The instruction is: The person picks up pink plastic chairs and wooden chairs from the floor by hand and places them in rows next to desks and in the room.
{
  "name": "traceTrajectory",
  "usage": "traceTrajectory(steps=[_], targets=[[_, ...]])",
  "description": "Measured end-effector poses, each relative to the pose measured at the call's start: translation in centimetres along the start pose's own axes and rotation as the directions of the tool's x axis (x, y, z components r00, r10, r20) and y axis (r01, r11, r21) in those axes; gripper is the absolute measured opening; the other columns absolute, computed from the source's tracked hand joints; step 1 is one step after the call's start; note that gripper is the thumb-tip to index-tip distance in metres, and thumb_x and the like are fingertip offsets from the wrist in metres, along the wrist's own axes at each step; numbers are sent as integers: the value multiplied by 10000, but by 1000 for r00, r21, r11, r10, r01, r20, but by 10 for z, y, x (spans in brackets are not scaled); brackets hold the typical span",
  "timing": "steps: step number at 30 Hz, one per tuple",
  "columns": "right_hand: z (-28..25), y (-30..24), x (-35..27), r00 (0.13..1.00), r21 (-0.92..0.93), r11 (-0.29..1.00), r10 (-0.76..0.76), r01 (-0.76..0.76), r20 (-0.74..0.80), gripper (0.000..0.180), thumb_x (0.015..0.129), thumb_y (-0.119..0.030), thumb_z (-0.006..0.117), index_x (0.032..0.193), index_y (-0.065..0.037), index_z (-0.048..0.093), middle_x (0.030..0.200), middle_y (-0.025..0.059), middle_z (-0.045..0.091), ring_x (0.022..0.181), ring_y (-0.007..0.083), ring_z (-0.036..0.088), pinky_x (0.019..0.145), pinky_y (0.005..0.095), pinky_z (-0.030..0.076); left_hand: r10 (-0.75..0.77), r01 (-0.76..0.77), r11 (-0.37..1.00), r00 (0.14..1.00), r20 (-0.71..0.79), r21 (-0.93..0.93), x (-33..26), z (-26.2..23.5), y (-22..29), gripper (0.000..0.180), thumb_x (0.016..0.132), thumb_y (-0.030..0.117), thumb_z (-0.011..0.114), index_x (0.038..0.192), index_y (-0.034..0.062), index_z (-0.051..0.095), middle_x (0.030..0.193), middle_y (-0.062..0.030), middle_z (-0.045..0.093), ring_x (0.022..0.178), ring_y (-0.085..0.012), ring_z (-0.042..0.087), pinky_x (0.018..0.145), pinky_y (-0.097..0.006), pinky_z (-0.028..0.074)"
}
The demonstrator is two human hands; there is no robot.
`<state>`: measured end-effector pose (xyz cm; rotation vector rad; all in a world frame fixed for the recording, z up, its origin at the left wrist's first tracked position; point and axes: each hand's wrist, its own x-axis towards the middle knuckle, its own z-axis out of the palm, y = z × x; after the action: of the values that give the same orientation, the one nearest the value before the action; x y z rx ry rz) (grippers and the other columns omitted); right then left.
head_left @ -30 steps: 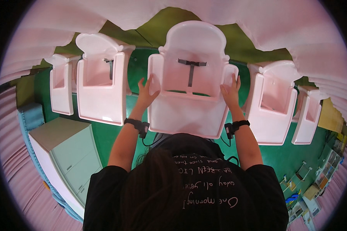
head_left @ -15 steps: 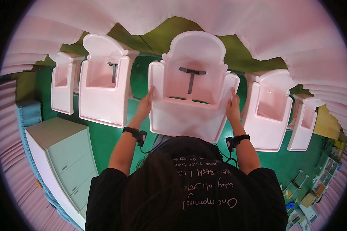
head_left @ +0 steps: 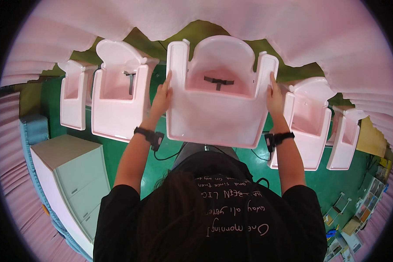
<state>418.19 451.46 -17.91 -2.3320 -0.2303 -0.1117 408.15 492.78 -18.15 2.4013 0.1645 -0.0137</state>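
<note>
A pink U-shaped tray is raised in front of a pink child's high chair. My left hand grips the tray's left side, and its fingers run along the outer edge. On the opposite side my right hand holds the right edge the same way. The undersides of both hands are hidden. Behind the tray, a dark strap with a buckle lies in the chair's seat; its lower part is covered. The tray's two arms stand apart from the chair's sides, with their tips showing.
Two similar pink chairs stand left, the nearer chair close by. Another pink chair stands right with a further one beyond. A pale drawer cabinet is at lower left, shelves at lower right. Pink curtains hang behind.
Both hands have lifted the tray up off the high chair. It now looks larger and covers more of the seat and strap. The hands have moved upward with it.
</note>
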Motion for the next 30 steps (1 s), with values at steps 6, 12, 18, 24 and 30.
traceTrajectory(steps=[6,12,18,24,30], targets=[[42,59,31,993,80,990,117,-115,-26,534,870,-77,440,1353,-253,294,998,224,572,906,320,583,807,348,440,-71,57,970,996,-50,-235,62,32,-19,597,874,117,470,1391,155,174,923,-203,554,820,-309,532,760,-358,416],[59,47,37,977,115,970,211,-214,39,555,864,-65,451,1357,-260,286,1116,258,499,985,319,550,847,333,428,-145,119,950,987,-68,-288,66,50,-66,554,880,168,489,1372,122,240,1034,-157,540,872,-240,533,783,-311,418],[57,54,22,983,257,949,178,-182,36,680,775,-21,522,1366,-244,273,1303,222,316,1143,335,409,895,331,402,-442,431,799,894,76,-419,58,63,-65,581,870,312,523,1354,97,285,1032,-94,538,869,-164,519,775,-280,421],[60,50,2,981,164,976,165,-147,-103,767,718,-21,561,1386,-115,195,1297,209,310,1171,336,349,950,350,344,-448,431,738,888,101,-519,55,71,-69,655,841,362,547,1356,80,257,1074,-112,522,915,-178,519,790,-291,424],[66,48,-32,946,399,881,312,-254,-86,789,725,-30,579,1393,-110,167,1255,156,356,1060,271,418,880,342,382,-298,223,924,929,-220,-312,29,51,-91,740,767,258,637,1336,-6,244,1186,-196,462,1085,-285,459,921,-367,363]])
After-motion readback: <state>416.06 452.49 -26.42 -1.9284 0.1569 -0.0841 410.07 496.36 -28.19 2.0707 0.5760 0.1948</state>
